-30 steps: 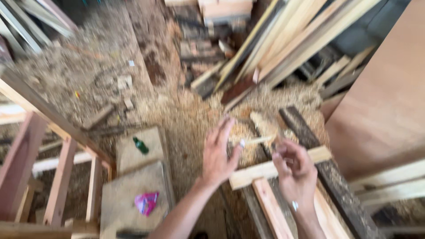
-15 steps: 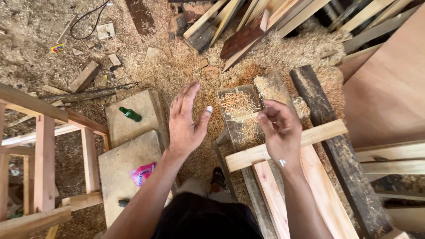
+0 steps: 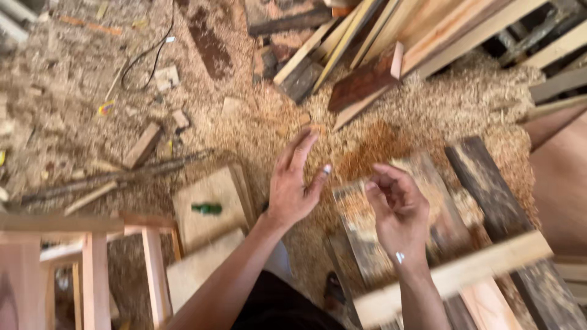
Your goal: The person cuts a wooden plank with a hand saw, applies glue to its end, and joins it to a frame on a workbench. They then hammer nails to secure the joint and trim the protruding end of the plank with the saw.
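My left hand (image 3: 293,183) is raised over the sawdust-covered floor, fingers spread and empty. My right hand (image 3: 397,208) hovers beside it, fingers loosely curled, nothing visible in it. Below my right wrist a pale wooden batten (image 3: 465,275) lies across several dark planks (image 3: 489,189). Both hands are in the air, touching no wood.
A wooden frame (image 3: 92,244) stands at lower left. Two flat boards (image 3: 211,208) lie by it, one with a small green object (image 3: 206,208) on top. Stacked timber lengths (image 3: 397,43) lean at the upper right. Sawdust, offcuts and a cable (image 3: 140,58) litter the floor.
The view has shifted and the hands sit higher in it. My left hand stays spread. My right hand has drawn back slightly from the shavings on the planks.
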Tool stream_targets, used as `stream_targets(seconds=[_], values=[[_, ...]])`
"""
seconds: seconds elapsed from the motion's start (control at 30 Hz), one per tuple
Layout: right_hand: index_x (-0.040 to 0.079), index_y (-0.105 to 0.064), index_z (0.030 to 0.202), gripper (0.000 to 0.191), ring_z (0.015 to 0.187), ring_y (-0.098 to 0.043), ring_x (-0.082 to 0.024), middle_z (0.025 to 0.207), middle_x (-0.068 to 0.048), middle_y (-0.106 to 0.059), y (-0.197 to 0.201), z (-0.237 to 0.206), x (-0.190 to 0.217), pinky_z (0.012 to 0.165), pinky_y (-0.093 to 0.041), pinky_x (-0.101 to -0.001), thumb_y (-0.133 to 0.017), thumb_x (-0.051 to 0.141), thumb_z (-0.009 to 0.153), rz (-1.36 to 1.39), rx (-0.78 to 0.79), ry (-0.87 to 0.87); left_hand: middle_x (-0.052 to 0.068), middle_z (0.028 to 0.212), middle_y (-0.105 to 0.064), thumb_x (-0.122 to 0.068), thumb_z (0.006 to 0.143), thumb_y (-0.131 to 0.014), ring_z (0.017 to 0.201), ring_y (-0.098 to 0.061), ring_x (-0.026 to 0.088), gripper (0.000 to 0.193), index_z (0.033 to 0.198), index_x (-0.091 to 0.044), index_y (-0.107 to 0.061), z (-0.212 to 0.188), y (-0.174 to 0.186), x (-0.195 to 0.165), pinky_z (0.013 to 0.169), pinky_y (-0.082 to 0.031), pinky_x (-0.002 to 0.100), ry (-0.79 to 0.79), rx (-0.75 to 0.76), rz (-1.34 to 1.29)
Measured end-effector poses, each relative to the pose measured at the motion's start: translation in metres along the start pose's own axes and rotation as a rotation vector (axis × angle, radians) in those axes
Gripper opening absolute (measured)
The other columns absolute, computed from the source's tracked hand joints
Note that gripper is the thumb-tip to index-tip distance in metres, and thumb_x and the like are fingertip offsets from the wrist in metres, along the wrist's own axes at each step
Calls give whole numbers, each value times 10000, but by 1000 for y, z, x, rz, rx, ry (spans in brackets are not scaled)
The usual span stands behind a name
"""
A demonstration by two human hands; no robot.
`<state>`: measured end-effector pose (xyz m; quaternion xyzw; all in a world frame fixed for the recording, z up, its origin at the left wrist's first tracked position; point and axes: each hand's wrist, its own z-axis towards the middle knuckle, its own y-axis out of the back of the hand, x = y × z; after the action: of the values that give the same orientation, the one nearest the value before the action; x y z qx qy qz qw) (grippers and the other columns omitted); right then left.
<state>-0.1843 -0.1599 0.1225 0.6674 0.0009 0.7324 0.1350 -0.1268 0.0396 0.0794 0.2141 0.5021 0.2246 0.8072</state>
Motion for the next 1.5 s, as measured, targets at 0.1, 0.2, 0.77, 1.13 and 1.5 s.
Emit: stream_targets(seconds=[0.1,0.2,0.77,1.13,1.5], values=[[42,-660,1253,314,876,-716,-133,1001,-89,-744,-49,56,-3,727,-619,-263,-682,7,941,-33,-45,-6,194,1610,-416,-282,1002,-618,1387,-551,394,655,1568,-173,-307,63,17,49,985,-559,532,-34,15,27],[39,-647,1268,340,886,-727,-153,1010,-106,-745,-96,102,7,715,-648,-309,-680,36,930,5,-45,-116,208,1599,-407,-273,967,-642,1300,-603,391,681,1543,-159,-297,103,46,81,844,-613,472,109,71,-39],[145,-616,1388,460,565,-588,-121,887,-97,-772,-190,309,40,467,-533,-244,-671,139,931,-156,99,-183,269,1554,-458,-390,1004,-489,898,-767,306,625,1537,-94,-351,303,92,197,520,-600,327,199,-38,-8],[59,-611,1376,491,778,-649,-127,932,-90,-732,-264,454,15,653,-564,-256,-693,58,893,116,44,-269,293,1523,-435,-308,946,-599,1035,-712,360,694,1554,-75,-359,478,76,317,676,-664,371,109,-5,40],[-37,-622,1339,467,714,-627,-166,868,-124,-713,-438,677,-57,636,-536,-325,-681,8,878,249,-46,-539,151,1497,-532,-346,1005,-544,1267,-602,307,583,1511,-77,-433,704,39,583,1058,-479,453,585,-1,-214]])
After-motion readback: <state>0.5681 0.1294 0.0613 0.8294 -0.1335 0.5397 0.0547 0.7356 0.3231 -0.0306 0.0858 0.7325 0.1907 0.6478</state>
